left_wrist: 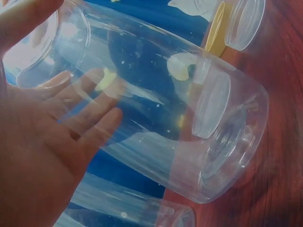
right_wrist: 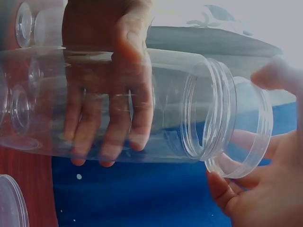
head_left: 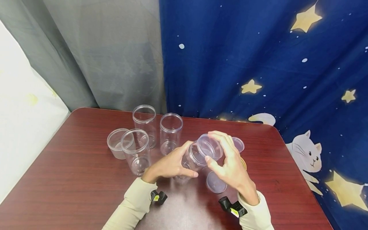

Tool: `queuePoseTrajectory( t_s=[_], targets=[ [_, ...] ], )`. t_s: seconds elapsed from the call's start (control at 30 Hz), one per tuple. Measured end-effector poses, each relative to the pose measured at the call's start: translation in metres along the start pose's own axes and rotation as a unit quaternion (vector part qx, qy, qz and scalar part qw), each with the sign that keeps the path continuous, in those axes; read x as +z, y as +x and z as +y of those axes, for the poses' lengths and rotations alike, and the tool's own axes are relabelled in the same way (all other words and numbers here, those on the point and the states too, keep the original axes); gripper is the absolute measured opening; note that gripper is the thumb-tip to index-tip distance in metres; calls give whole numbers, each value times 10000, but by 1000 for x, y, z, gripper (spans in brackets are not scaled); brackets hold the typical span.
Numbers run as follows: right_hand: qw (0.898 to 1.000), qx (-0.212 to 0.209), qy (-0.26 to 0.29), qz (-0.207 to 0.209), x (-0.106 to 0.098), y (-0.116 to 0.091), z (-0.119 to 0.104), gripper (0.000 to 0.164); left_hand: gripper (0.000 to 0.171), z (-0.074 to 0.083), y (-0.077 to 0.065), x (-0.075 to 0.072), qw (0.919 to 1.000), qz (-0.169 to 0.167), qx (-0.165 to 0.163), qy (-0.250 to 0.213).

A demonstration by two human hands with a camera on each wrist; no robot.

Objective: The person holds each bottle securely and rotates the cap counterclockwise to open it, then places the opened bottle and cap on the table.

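A tall clear plastic jar (head_left: pixel 188 161) is tilted over the table, its mouth toward the right. My left hand (head_left: pixel 169 163) grips it round the side, with fingers visible through the wall in the right wrist view. At the mouth, my right hand (head_left: pixel 233 164) holds a clear lid (right_wrist: pixel 265 135) by its rim between thumb and fingers. The lid sits at an angle to the threaded neck (right_wrist: pixel 218 111), overlapping its lower edge in the right wrist view. Below the hands, another clear lid (head_left: pixel 216 183) lies on the table.
Left of the hands stand three tall clear jars (head_left: pixel 171 134) and a short clear tub (head_left: pixel 116 147). Behind the right hand lie a clear lid (head_left: pixel 238 144) and a yellow-rimmed lid (head_left: pixel 244 163). Curtains (head_left: pixel 212 64) hang along the back edge of the red-brown table (head_left: pixel 72 172).
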State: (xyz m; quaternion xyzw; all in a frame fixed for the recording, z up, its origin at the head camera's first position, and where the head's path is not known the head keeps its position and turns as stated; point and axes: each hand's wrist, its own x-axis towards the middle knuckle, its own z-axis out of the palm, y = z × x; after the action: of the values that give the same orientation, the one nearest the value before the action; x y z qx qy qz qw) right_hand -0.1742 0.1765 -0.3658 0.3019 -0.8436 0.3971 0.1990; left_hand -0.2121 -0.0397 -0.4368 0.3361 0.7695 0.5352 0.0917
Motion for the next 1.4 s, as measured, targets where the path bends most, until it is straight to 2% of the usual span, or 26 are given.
queuePoseTrajectory(
  t_s=[0.1, 0.23, 0.43, 0.6, 0.83, 0.97, 1.07, 1.2, 1.4],
  targets=[
    [9995, 112, 100, 274, 0, 0, 1, 60, 82, 0, 0, -1, 10000, -20, 12, -57],
    [9962, 286, 508, 651, 0, 1, 5, 70, 80, 0, 0, -1, 9999, -57, 56, -70],
    [9897, 680, 945, 829, -1, 2, 9, 86, 78, 2, -1, -3, 9998, -14, 112, -134],
    [9881, 888, 897, 884, -2, 2, 14, 83, 77, 6, -7, -7, 9997, 221, 64, -69],
    [9845, 1147, 959, 916, -4, 3, 23, 75, 83, 16, -22, -14, 9963, 707, -122, 472],
    [9830, 1207, 1065, 886, -4, 3, 29, 70, 86, 24, -29, -20, 9927, 1012, -47, 652],
    [9843, 1255, 901, 851, -5, 4, 33, 67, 88, 30, -34, -24, 9907, 1114, 67, 776],
    [9865, 1395, 346, 790, -8, 5, 39, 67, 88, 39, -43, -31, 9894, 1133, 232, 883],
    [9825, 1717, -79, 724, -12, 4, 50, 73, 89, 53, -65, -45, 9901, 1178, 343, 676]
  ],
)
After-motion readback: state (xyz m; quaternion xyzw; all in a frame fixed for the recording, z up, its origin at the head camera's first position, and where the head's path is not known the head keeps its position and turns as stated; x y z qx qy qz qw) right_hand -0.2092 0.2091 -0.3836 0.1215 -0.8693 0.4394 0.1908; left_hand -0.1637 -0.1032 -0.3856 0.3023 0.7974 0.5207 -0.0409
